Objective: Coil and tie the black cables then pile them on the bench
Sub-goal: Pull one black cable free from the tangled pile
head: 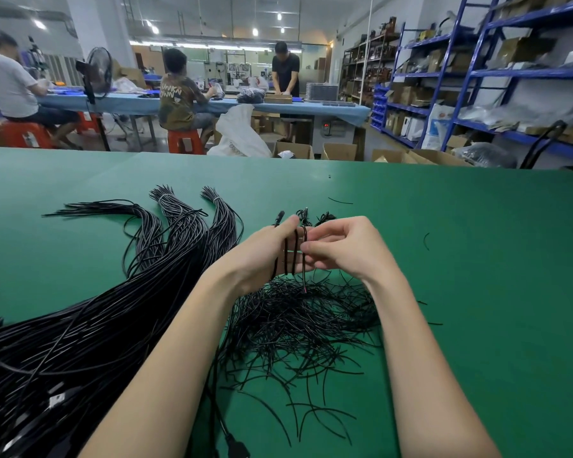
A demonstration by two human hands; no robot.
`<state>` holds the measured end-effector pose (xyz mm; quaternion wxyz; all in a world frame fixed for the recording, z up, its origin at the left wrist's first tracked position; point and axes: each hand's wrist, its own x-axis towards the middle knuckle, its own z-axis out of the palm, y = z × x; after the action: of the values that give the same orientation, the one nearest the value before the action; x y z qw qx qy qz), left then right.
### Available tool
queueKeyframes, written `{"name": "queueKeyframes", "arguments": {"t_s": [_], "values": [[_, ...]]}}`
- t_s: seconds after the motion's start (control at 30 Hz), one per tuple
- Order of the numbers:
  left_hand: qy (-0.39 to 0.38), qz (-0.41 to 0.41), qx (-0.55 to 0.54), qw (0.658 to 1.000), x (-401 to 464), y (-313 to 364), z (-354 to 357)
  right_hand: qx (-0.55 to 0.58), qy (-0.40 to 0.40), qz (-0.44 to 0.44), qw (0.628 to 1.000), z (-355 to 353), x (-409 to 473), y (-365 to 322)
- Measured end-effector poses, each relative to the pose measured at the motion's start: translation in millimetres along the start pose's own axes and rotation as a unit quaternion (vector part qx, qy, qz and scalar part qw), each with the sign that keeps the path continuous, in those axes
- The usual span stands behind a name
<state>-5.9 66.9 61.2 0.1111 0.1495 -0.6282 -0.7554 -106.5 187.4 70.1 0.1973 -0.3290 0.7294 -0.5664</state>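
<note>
- Head view: your left hand [268,252] is held above the green counter [477,259], palm turned up toward you, with a black cable [295,251] wound around it in several loops that cross the palm and fingers [286,226].
- The left thumb and fingers curl lightly around those loops; one loose cable end hangs down below the hand, showing a bare tip.
- Your right hand [341,246] sits just beside the left, touching it, its fingertips pinching the cable at the loops nearest the left fingertips. The right fingers are bent inward.
- Directly beneath both hands lies a tangled heap of short black ties [298,322], spreading across the counter toward you.
- To the left, a thick bundle of long black cables [80,332] runs from the near left corner up toward the middle of the counter, fanning into three tied ends [166,200].
- Just past your fingertips, a few small coiled cables [321,218] rest on the counter.
- Beyond the counter, three people [179,97] work at a blue table [311,107], and blue shelving [477,74] with boxes stands on the right.
</note>
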Motion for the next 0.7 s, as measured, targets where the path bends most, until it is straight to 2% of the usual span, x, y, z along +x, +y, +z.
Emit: {"name": "queueKeyframes", "arguments": {"t_s": [0.17,0.3,0.43,0.53,0.6,0.7], "values": [[-0.02,0.008,0.003,1.0,1.2,-2.7,-3.8,-0.07,0.037,-0.034,0.996,5.6,0.6,0.8],[-0.044,0.025,0.023,0.998,1.6,-6.9,-4.1,-0.138,0.026,-0.061,0.988,6.4,0.8,1.1],[-0.039,0.049,0.04,0.997,0.7,-7.5,-2.9,-0.145,-0.045,-0.054,0.987,-5.0,2.4,0.9],[-0.088,0.049,0.086,0.991,-3.7,-7.4,0.2,-0.108,-0.116,-0.033,0.987,-22.0,0.1,4.2],[-0.106,0.046,0.113,0.987,-4.8,-8.1,2.0,-0.134,-0.095,-0.037,0.986,-32.9,-1.4,8.2],[-0.092,0.047,0.149,0.983,-4.3,-8.0,-2.3,-0.058,-0.003,-0.043,0.997,-51.3,0.1,12.6]]}}
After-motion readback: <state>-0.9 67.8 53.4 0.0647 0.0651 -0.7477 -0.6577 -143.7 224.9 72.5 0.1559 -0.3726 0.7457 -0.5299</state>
